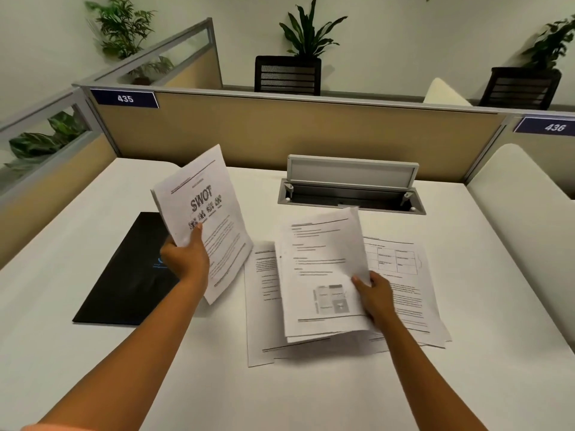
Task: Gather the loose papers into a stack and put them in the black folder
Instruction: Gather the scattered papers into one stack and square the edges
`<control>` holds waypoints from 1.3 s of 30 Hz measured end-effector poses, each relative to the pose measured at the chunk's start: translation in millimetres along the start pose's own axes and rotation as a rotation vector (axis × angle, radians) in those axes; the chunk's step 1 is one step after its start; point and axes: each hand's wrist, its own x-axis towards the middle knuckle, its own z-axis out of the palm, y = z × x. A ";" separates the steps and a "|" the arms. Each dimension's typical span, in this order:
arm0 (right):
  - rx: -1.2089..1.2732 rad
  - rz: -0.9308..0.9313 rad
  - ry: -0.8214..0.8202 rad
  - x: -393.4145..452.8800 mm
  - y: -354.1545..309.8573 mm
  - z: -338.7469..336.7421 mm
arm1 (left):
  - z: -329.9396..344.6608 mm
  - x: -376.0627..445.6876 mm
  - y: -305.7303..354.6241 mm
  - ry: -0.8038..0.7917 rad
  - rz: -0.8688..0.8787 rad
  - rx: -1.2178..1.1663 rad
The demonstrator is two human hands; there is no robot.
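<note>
My left hand [184, 256] grips a small bundle of printed sheets, its top page headed SWOT [205, 213], lifted and tilted above the desk. Under it to the left lies the closed black folder [124, 281], flat on the white desk. My right hand [375, 295] pinches the right edge of another few sheets [320, 269] and raises them off the pile. Several more loose papers [404, 275] lie spread flat beneath and to the right, overlapping one another.
An open cable hatch [351, 194] with its grey lid upright sits in the white desk [217, 368] behind the papers. Tan partition panels [280, 132] wall the back and left. A white rounded divider [522, 206] borders the right side.
</note>
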 end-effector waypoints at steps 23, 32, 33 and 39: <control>-0.321 0.029 -0.132 -29.7 -14.4 79.5 | -19.2 8.0 5.9 -0.003 0.073 -0.004; 0.098 -0.111 -0.149 -16.8 -10.4 43.9 | -13.7 14.0 -4.4 -0.058 0.035 0.058; 0.134 -0.113 -0.147 -15.0 -14.6 41.6 | -12.3 13.0 -6.4 -0.076 0.003 0.068; 0.309 -0.090 -0.203 -7.0 -51.6 38.2 | -2.5 0.7 -17.3 -0.337 -0.179 0.147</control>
